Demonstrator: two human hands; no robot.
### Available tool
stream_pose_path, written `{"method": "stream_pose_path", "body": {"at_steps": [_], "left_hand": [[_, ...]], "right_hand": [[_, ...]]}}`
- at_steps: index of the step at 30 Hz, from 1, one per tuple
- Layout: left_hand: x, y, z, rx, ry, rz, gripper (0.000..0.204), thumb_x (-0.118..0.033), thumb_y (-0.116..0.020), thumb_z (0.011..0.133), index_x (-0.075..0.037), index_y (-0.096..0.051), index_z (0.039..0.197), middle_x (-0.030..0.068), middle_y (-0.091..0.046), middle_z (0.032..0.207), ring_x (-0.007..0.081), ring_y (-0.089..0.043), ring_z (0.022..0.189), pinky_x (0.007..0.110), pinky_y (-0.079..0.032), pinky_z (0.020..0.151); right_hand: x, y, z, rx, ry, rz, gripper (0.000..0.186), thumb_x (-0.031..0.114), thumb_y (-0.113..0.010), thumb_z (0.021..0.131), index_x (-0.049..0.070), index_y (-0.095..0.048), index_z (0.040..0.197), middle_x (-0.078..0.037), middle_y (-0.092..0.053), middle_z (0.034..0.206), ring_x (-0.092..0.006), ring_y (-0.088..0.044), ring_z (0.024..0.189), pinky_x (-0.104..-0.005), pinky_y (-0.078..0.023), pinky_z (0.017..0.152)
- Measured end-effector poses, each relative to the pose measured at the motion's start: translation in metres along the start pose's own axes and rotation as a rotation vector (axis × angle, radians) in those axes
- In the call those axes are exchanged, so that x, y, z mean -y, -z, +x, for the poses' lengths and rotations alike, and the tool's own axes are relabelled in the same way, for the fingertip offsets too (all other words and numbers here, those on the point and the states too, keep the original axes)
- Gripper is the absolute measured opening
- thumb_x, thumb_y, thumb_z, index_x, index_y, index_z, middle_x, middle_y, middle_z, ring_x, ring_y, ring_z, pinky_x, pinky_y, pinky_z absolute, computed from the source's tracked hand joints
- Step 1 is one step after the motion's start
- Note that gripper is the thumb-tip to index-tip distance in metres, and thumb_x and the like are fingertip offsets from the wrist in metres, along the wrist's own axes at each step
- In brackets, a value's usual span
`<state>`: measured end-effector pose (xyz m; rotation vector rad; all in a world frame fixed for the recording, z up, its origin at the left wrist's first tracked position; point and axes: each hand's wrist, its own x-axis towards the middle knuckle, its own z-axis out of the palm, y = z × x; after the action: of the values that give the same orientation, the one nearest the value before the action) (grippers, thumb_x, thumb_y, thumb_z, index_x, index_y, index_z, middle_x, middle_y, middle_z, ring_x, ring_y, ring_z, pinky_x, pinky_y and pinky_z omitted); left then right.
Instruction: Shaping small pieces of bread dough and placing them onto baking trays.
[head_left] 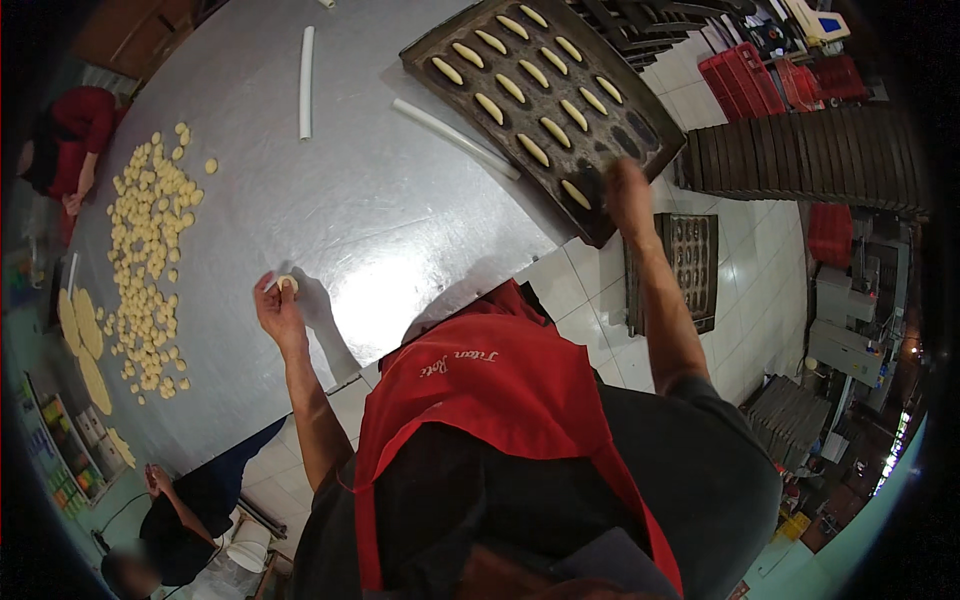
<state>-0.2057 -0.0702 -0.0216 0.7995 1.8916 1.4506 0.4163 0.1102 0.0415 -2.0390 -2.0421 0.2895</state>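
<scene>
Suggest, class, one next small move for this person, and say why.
Probably, the left hand should bring its pale dough piece toward the dark tray, where the right hand is: some hollows there hold no dough roll. Blur hides whether the right hand holds anything.

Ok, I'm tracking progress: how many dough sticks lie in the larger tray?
16 visible: three rows of five dough sticks in the larger tray, plus one lone stick left of the right hand. That blurred hand may hide another.
</scene>
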Motion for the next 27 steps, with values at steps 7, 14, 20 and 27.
{"method": "stream_pose_path", "body": {"at_steps": [7,14,20,27], "left_hand": [[-0.028,-0.139,-0.03,0.228,0.045,0.042,0.038,0.002,-0.074,0.098,-0.002,-0.067,0.135,0.0074,-0.073,0.119,0.0147,-0.072,0.101,0.028,-0.058,0.09],[-0.059,-0.154,-0.084,0.298,-0.637,0.895,0.039,-0.014,-0.068,0.099,-0.01,-0.073,0.137,0.0192,-0.055,0.157,0.0381,-0.056,0.134,0.052,-0.046,0.11],[-0.054,-0.15,-0.035,0.215,-0.588,0.948,0.07,-0.027,-0.059,0.106,-0.008,-0.036,0.17,0.0262,-0.025,0.176,0.0491,-0.027,0.16,0.06,-0.027,0.128],[-0.031,-0.139,-0.028,0.151,-0.646,1.055,0.07,-0.03,-0.054,0.108,-0.006,-0.033,0.17,0.0236,-0.024,0.178,0.0452,-0.024,0.163,0.059,-0.017,0.132]], "right_hand": [[0.137,-0.067,0.026,0.017,0.387,0.556,0.049,0.002,-0.075,0.089,0.003,-0.065,0.136,-0.021,-0.068,0.131,-0.0414,-0.062,0.124,-0.0497,-0.051,0.107],[0.229,-0.121,0.013,-0.109,0.508,0.242,0.037,0.012,-0.076,0.091,0.007,-0.073,0.128,-0.014,-0.071,0.116,-0.0344,-0.064,0.112,-0.0479,-0.051,0.097],[0.248,-0.143,-0.008,0.127,0.996,0.489,0.034,0.01,-0.07,0.096,0.005,-0.073,0.129,-0.012,-0.072,0.123,-0.0329,-0.064,0.118,-0.0473,-0.049,0.104],[0.259,-0.14,-0.027,0.285,0.777,0.39,0.053,0.031,-0.08,0.092,0.001,-0.065,0.134,-0.02,-0.065,0.127,-0.0414,-0.056,0.122,-0.0541,-0.047,0.104]]}}
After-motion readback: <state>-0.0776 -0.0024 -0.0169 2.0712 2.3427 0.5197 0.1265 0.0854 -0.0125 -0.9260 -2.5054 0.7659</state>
